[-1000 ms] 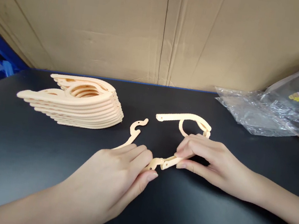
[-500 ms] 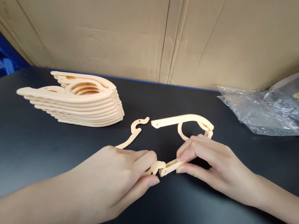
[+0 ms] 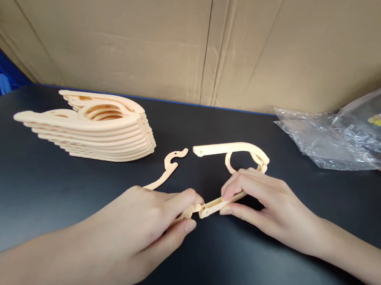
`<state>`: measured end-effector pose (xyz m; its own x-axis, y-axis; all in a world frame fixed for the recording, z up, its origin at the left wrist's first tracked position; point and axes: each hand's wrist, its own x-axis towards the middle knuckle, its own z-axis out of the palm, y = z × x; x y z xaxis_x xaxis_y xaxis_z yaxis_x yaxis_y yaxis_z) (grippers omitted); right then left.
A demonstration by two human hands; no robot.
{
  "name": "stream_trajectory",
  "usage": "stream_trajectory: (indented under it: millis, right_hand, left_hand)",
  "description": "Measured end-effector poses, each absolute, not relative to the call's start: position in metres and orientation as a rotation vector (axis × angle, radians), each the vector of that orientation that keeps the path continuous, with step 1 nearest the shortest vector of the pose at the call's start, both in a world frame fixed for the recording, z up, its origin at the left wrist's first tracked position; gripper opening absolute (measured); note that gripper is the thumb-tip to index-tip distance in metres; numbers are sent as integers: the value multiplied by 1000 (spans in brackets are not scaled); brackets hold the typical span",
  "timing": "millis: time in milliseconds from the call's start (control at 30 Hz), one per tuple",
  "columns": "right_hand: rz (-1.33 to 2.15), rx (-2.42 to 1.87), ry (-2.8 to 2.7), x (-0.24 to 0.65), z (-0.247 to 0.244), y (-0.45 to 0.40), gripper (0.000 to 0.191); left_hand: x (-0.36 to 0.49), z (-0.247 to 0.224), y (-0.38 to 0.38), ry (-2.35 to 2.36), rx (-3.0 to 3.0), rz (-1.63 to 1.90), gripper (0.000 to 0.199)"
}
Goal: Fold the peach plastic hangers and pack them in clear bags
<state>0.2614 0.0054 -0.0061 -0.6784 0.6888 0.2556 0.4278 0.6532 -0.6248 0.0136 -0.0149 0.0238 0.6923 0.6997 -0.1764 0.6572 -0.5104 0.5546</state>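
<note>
The left hand (image 3: 149, 222) pinches a cream curved piece (image 3: 188, 212), its tip near, maybe touching, the hanger (image 3: 233, 147) clamped between fingers of the right hand (image 3: 265, 206).

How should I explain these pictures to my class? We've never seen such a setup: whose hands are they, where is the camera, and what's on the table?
There is no machine: these are a person's bare left hand and right hand. All the pictures come from one camera worn on the head, looking forward and down.

The left hand grips a cream-coloured piece; a hooked end shows beyond its knuckles. The right hand pinches a grooved piece. The two held pieces nearly meet; whether they touch is hard to tell. A curved arm shows beyond the right hand.

On the black table lie a stack of cream pieces at the left and clear plastic at the right.
</note>
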Motion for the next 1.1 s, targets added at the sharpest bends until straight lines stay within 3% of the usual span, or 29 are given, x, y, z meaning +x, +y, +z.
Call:
stream_trajectory:
  millis: [333,700,1100]
  right_hand:
    - [588,-788,-2440,259,-7,4,9]
    - [559,-713,-2436,259,-6,4,12]
    - [461,-704,-2493,258,-5,1,18]
  left_hand:
    - [15,28,-15,1090,2104,239,44]
    - [13,27,-8,960,1770,95,40]
    - [17,22,-14,1057,1927,88,46]
